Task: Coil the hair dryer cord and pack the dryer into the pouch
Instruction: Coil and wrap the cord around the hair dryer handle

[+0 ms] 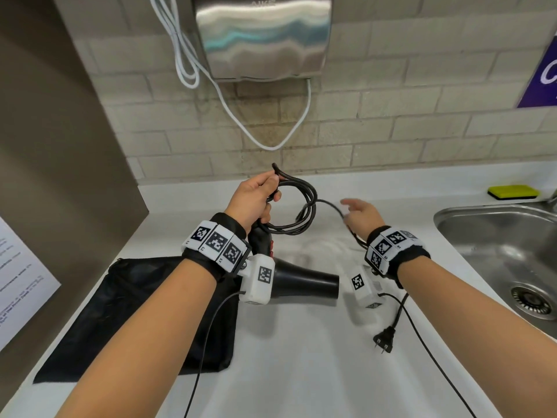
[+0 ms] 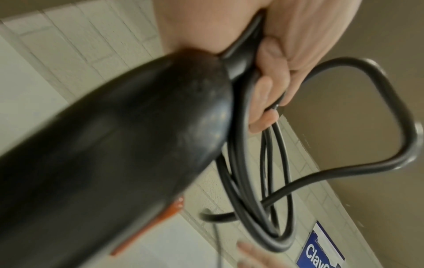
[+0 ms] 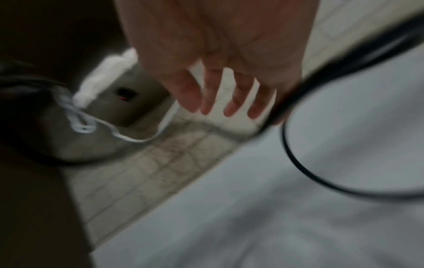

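Observation:
My left hand (image 1: 256, 194) is raised over the white counter, its fingers (image 2: 273, 90) curled round several loops of the black cord (image 1: 307, 206) and the top of the hair dryer's handle (image 2: 114, 145). The black hair dryer (image 1: 304, 285) hangs below that hand, nozzle pointing right. A loose stretch of cord runs from the coil under my right hand (image 1: 358, 212), whose straight, spread fingers (image 3: 224, 94) hold nothing, and the cord (image 3: 344, 54) passes beside them. The plug (image 1: 383, 339) dangles below the right wrist. Under my left forearm, the black pouch (image 1: 135, 312) lies flat on the counter.
A steel sink (image 1: 446, 212) sits at the right, with a yellow sponge (image 1: 514, 192) behind it. On the tiled wall hang a steel hand dryer (image 1: 262, 34) and its looping white cable (image 1: 271, 143). A printed sheet (image 1: 21, 282) is on the left wall.

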Demonstrator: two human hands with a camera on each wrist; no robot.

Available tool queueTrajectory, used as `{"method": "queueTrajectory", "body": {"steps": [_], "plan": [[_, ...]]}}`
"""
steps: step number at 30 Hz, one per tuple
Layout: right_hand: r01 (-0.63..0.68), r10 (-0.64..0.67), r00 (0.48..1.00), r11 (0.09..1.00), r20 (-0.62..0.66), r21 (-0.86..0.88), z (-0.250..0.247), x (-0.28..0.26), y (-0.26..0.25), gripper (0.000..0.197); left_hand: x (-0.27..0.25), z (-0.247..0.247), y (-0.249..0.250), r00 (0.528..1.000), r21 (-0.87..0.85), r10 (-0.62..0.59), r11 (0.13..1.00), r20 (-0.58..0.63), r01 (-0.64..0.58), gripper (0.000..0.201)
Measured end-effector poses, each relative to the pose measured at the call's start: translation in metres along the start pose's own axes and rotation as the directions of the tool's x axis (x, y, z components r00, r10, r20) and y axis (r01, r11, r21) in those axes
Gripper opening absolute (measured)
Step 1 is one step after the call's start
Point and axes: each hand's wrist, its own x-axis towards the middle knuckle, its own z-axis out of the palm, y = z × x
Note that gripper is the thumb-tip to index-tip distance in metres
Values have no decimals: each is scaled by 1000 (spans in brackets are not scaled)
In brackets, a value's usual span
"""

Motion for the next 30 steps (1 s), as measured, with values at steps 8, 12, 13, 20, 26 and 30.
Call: {"method": "queueTrajectory", "body": {"steps": [8, 12, 13, 20, 26, 30], "plan": [[608, -625, 781, 759, -4, 233, 14, -51, -72, 28, 6, 12, 1, 1000, 75, 14, 997, -8, -13, 21], [604, -613, 786, 789, 78, 108, 15, -45, -63, 18, 5, 15, 2, 1000, 68, 4, 998, 13, -5, 23], [605, -607, 789, 795, 95, 50, 15, -45, -60, 18, 5, 15, 2, 1000, 71, 5, 997, 16, -6, 23], [597, -595, 801, 786, 66, -159, 12, -49, -63, 26, 7, 24, 1, 999, 114, 34, 993, -30, -31, 21], [637, -640, 766, 768, -62, -61, 9, -54, -76, 20, 9, 32, -1, 999, 181, 35, 983, 8, -36, 23], [561, -561, 828, 827, -28, 19, 8, -49, -74, 6, 9, 34, 2, 1000, 129, -6, 992, 26, 3, 21]]}}
